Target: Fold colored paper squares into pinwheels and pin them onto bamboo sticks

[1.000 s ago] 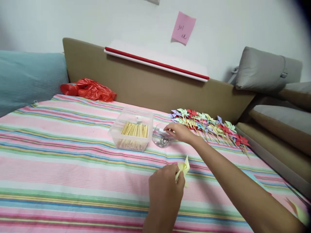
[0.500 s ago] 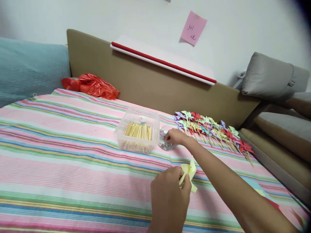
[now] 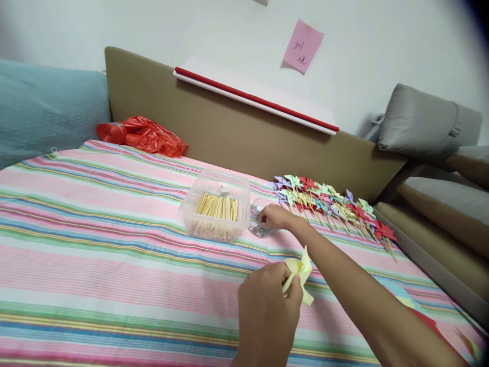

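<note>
Pinched between the thumb and fingers of my left hand point(image 3: 269, 306) is a pale yellow paper pinwheel head point(image 3: 301, 272), its folded blades pointing outward. My right hand point(image 3: 275, 216) reaches across to a small clear container point(image 3: 260, 232) of shiny metal bits, which look like pins. Its fingers are closed together over the container; whatever they hold is too small to make out. Just left of it stands a clear plastic box point(image 3: 214, 232) with many thin wooden sticks point(image 3: 217, 206) inside.
Finished pinwheels point(image 3: 336, 204) in several colours lie in a row at the right rear. A crumpled red plastic bag point(image 3: 153, 136) sits at the back left, by a blue cushion point(image 3: 53, 109). Coloured paper point(image 3: 424, 318) lies at the lower right, partly behind my right arm. Striped cloth point(image 3: 114, 280) covers the surface.
The yellow pinwheel head has turned slightly in my left hand and shifted a little to the right. My right hand stays at the small container, fingers still closed.
</note>
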The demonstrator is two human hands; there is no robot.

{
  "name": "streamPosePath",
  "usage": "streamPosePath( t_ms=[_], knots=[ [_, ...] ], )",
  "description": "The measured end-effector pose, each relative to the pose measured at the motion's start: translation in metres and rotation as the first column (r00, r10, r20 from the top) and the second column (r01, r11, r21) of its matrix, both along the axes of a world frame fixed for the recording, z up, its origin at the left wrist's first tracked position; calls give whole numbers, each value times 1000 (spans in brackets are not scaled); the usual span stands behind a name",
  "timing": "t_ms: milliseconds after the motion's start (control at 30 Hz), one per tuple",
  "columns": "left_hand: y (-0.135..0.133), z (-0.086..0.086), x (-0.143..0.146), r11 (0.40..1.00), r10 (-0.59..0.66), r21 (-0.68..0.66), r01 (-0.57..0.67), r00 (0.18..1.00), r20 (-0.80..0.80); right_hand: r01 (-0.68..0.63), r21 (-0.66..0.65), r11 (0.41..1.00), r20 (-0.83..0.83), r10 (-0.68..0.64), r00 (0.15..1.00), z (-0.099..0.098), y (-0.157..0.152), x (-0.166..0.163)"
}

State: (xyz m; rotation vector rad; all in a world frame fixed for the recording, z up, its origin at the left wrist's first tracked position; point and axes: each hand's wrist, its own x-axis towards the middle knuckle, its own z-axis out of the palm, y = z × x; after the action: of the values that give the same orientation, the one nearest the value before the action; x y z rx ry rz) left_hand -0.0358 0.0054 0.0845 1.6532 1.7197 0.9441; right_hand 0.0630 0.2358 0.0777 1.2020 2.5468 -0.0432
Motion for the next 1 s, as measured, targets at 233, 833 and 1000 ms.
streamPosePath(
  t_ms=[233, 833, 1000],
  knots=[
    [2, -1, 0, 1000, -5, 13, 5, 1000, 26, 41, 89, 995, -177, -25, 984, 10, -7, -4],
    [-3, -33, 9, 991, -111, 94, 97, 980, 163, 406, 41, 913, -418, -353, 837, -14, -213, 165],
    [-12, -36, -12, 992, -98, 98, 78, 971, 220, 369, 31, 929, -463, -314, 829, -26, -240, 175]
  ],
)
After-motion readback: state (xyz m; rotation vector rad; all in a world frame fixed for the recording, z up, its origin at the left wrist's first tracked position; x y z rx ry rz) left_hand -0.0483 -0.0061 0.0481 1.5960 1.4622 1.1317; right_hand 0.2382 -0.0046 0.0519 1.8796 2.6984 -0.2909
